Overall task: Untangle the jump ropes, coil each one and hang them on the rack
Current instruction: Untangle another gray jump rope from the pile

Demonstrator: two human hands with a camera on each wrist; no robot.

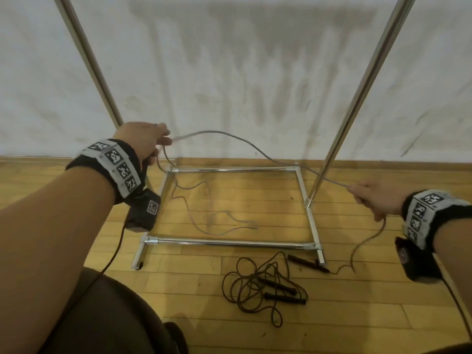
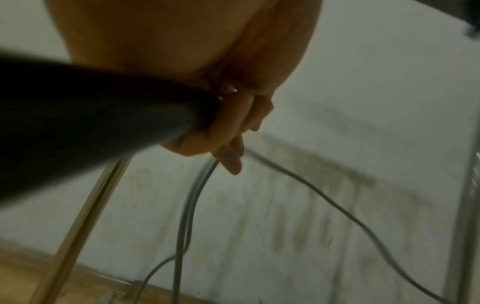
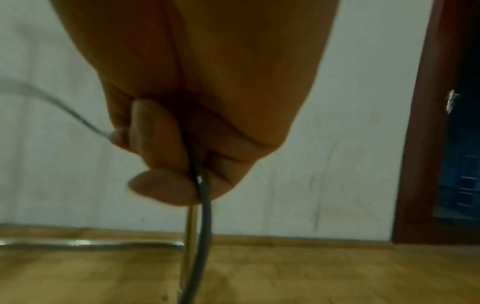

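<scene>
A grey jump rope [image 1: 231,135] sags between both hands. The left hand [image 1: 144,143], at nine o'clock, grips one end with a black handle; the right hand [image 1: 375,199], at three o'clock, has fingers curled round the cord, whose tail drops to a handle [image 1: 307,263] on the wooden floor [image 1: 255,328]. A black jump rope [image 1: 263,287] lies tangled at six o'clock, just in front of the chrome rack [image 1: 229,242] base.

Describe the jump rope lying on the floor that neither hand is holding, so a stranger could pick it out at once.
Start at the metal rack against the white wall and find its front floor bar. Just in front of that bar, on the wooden floor, lies the dark rope in a loose tangle with two black handles resting on it. Unlike the grey rope stretched between the hands, it is dark and untouched.
</scene>
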